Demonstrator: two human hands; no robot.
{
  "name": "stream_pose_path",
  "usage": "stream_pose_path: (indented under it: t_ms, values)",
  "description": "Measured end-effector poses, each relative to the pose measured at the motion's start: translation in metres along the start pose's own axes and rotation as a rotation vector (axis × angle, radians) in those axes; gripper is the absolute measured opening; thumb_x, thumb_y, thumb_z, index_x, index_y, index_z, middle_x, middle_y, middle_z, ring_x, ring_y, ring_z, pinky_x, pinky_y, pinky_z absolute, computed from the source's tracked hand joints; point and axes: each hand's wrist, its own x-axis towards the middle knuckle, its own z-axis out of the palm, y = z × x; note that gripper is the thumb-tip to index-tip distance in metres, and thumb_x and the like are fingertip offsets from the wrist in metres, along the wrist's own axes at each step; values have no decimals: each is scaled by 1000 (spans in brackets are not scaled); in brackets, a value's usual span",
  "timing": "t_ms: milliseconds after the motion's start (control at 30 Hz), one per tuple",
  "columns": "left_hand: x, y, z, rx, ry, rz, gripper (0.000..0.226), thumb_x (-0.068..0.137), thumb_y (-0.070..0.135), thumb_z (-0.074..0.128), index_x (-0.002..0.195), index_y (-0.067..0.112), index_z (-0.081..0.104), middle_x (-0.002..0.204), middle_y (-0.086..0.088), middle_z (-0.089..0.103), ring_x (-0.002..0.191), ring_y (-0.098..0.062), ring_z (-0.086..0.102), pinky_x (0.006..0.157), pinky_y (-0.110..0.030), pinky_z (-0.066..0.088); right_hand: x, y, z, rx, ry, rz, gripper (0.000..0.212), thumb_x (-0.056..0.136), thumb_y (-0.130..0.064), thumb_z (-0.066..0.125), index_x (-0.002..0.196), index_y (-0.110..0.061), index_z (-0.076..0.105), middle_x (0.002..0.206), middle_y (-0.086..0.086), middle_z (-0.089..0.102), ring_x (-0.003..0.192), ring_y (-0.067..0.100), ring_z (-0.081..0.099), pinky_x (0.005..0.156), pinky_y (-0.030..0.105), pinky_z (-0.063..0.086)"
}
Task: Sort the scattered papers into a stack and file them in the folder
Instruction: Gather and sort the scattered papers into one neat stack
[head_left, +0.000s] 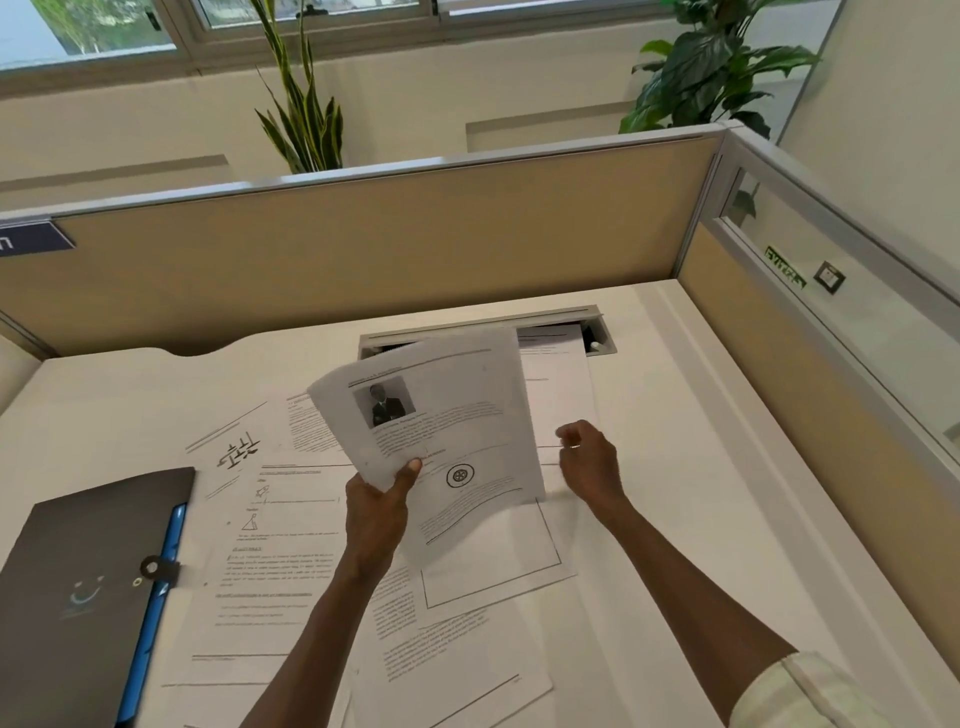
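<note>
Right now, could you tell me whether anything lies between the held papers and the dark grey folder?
Nothing visible blocks the way: the held papers in the left hand are above the desk, though the dark grey folder looks closed.

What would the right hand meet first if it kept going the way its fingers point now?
The right hand points up-left toward the held sheets that the left hand grips. It would likely meet their right edge first, though depth is unclear; it may instead touch the flat page beneath.
</note>
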Motion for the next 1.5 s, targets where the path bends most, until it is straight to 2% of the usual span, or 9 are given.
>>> stream_pose_path:
  t_ms: [100, 300, 433, 533, 733, 967, 1100, 1367, 1500]
  values:
    - [10, 0, -8, -2, 51, -16, 24, 91, 22, 71, 105, 40, 65, 99, 20, 75, 89, -8, 74, 69, -28, 61, 21, 12, 1, -222, 27, 105, 32, 90, -12, 56, 120, -1, 53, 122, 22, 54, 116, 39, 48, 96, 37, 38]
    - [28, -5, -25, -3, 121, -67, 25, 90, 24, 72, 110, 36, 63, 107, 14, 71, 98, -15, 69, 80, -38, 58, 42, 17, 13, -389, 67, 309, 73, 83, -46, 69, 126, 4, 39, 129, 25, 43, 122, 41, 40, 95, 45, 42]
    - [36, -9, -35, 14, 146, -98, 23, 89, 26, 72, 105, 38, 62, 104, 15, 70, 97, -18, 69, 80, -40, 57, 49, 16, 20, -504, 79, 344, 71, 77, -43, 76, 121, 2, 43, 126, 22, 48, 118, 37, 46, 93, 41, 45]
    - [41, -9, -42, 6, 170, -103, 23, 89, 25, 73, 105, 39, 63, 104, 16, 70, 96, -14, 69, 83, -41, 56, 55, 14, 21, -436, 27, 395, 64, 80, -33, 76, 124, 1, 43, 128, 20, 52, 121, 35, 48, 96, 39, 44]
    - [41, -9, -49, -27, 192, -108, 28, 89, 22, 73, 112, 34, 63, 107, 14, 71, 102, -17, 69, 87, -43, 56, 55, 18, 12, -269, 80, 394, 25, 86, -1, 55, 111, 4, 57, 117, 23, 62, 109, 37, 59, 81, 34, 48]
    - [31, -10, -52, -22, 192, -120, 35, 89, 23, 73, 122, 28, 62, 109, 11, 71, 101, -20, 69, 89, -47, 56, 34, 33, -3, -115, 156, 354, 44, 83, -1, 53, 127, -1, 57, 129, 19, 60, 119, 36, 56, 94, 33, 46]
    - [23, -7, -51, -25, 176, -113, 30, 89, 23, 72, 115, 34, 62, 110, 10, 71, 100, -21, 69, 85, -45, 57, 14, 45, -13, -125, 77, 395, 43, 80, -6, 57, 123, -1, 59, 121, 19, 65, 113, 35, 60, 92, 35, 49]
    - [3, -1, -54, -34, 186, -99, 30, 90, 22, 71, 114, 36, 58, 108, 12, 69, 95, -15, 68, 78, -39, 56, -24, 54, -19, -197, -115, 405, 71, 75, -12, 76, 139, -4, 45, 127, 15, 62, 118, 32, 57, 96, 37, 47]
    - [-6, 2, -59, -37, 198, -99, 29, 90, 22, 71, 113, 36, 59, 105, 13, 69, 92, -16, 69, 72, -36, 57, -38, 39, -14, -270, -101, 384, 93, 67, -41, 86, 133, -1, 33, 129, 19, 54, 118, 36, 54, 88, 41, 46]
